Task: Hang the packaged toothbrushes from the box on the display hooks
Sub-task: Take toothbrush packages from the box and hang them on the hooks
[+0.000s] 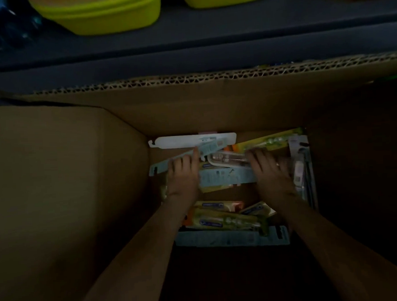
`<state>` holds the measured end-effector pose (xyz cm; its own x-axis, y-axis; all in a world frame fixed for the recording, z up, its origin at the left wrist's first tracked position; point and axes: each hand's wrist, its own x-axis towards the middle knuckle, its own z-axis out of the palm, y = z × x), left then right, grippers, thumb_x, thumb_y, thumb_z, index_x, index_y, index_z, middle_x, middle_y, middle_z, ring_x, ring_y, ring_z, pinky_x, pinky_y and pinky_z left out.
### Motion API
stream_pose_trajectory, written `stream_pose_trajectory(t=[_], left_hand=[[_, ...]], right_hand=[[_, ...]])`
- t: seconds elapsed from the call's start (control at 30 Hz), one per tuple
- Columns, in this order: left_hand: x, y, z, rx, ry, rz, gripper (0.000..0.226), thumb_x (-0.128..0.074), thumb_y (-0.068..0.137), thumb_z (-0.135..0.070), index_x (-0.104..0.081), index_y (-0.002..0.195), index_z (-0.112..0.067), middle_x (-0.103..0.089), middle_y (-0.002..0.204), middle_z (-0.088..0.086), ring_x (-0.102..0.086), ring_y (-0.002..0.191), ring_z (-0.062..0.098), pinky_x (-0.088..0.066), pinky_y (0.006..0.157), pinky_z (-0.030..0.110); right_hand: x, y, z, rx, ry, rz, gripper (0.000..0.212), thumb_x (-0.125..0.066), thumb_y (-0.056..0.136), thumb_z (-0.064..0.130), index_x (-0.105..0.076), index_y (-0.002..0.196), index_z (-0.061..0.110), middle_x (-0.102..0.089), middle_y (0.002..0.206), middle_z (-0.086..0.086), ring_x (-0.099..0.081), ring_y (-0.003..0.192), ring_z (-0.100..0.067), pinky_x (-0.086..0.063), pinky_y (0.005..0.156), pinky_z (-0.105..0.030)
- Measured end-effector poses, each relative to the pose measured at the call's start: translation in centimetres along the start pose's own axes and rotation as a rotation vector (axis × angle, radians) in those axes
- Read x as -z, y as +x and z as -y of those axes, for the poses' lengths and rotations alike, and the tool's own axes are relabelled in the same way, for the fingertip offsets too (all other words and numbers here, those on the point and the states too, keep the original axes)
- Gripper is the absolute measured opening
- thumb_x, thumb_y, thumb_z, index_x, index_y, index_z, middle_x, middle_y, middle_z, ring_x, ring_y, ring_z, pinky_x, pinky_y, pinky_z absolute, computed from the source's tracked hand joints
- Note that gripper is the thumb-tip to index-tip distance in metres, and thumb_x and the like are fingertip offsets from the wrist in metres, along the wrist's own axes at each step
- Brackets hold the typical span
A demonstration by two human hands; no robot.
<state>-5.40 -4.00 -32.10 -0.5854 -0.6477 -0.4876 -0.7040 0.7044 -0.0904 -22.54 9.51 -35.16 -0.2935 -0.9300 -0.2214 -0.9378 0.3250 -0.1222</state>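
I look down into a deep cardboard box (63, 180) holding several packaged toothbrushes in pale blue, yellow and white cards. Both my arms reach down inside. My left hand (182, 176) lies on a long pale blue pack (181, 157), fingers stretched toward the far wall. My right hand (271, 174) rests on the right end of another pale blue pack (226, 176), with a clear blister pack (228, 160) just beyond its fingers. A white pack (192, 140) lies against the far wall. Whether either hand grips a pack is hidden in the dim light.
Yellow packs (226, 218) and a blue one (232, 239) lie nearer me in the box. Grey packs (300, 165) stand along the right wall. Beyond the box's corrugated far flap (189, 78) runs a dark shelf (210, 46) with lime green tubs (98, 13).
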Motion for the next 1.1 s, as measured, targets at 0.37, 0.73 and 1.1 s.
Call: stream_pose_trajectory(t=[0.37, 0.73, 1.1], left_hand=[[-2.1, -3.0, 0.0, -0.046, -0.182, 0.224, 0.047, -0.043, 0.098, -0.016, -0.027, 0.142, -0.014, -0.018, 0.153, 0.021, -0.020, 0.141, 0.036, -0.030, 0.109, 0.042], [-0.6, -5.4, 0.2, 0.032, -0.090, 0.224, 0.044, -0.054, 0.093, -0.027, -0.040, 0.131, -0.011, -0.041, 0.130, 0.012, -0.040, 0.119, 0.028, -0.031, 0.098, 0.037], [13.3, -11.4, 0.4, 0.114, -0.265, 0.334, 0.043, -0.055, 0.095, -0.026, -0.035, 0.131, -0.013, -0.056, 0.124, 0.010, -0.058, 0.109, 0.027, -0.046, 0.084, 0.038]], right_hand=[[3.0, -0.3, 3.5, 0.036, -0.071, 0.323, 0.064, -0.064, 0.084, 0.011, -0.036, 0.142, 0.004, -0.045, 0.137, -0.020, -0.045, 0.126, -0.034, -0.046, 0.095, -0.043], [3.3, -1.4, 5.0, 0.106, -0.162, 0.400, 0.039, -0.056, 0.092, 0.016, -0.049, 0.130, 0.011, -0.051, 0.133, -0.011, -0.046, 0.127, -0.026, -0.041, 0.100, -0.038], [18.5, -3.9, 4.2, 0.052, -0.226, 0.583, 0.072, -0.062, 0.086, 0.022, -0.022, 0.145, 0.015, -0.031, 0.148, -0.009, -0.029, 0.136, -0.027, -0.027, 0.114, -0.043]])
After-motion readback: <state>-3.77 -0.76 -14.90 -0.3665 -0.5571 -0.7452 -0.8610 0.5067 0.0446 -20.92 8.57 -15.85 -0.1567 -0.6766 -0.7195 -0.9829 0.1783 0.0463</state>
